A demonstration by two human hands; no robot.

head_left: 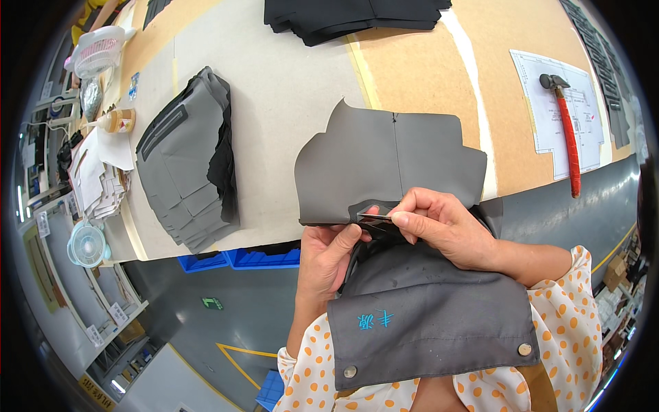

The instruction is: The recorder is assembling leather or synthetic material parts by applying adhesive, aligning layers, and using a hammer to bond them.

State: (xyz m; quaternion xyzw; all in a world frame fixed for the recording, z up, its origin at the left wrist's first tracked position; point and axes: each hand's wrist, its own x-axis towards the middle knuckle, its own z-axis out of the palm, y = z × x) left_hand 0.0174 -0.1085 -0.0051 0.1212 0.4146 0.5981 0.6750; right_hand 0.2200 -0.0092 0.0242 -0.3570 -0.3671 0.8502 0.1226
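Observation:
A grey sheet panel, sewn with a seam down its middle, lies at the table's front edge with its near edge toward me. My left hand pinches that near edge between thumb and fingers, beside a darker patch with an opening in it. My right hand is closed on a small pointed metal tool. Its thin tip lies over the opening, close to my left thumb. Whether the tool is tweezers or snips I cannot tell, as the fingers cover most of it.
Stacked grey panels lie left, black pieces at the far edge. A red-handled hammer rests on a printed paper pattern at right. Far left are a glue bottle and small fan. Blue bins sit below the table.

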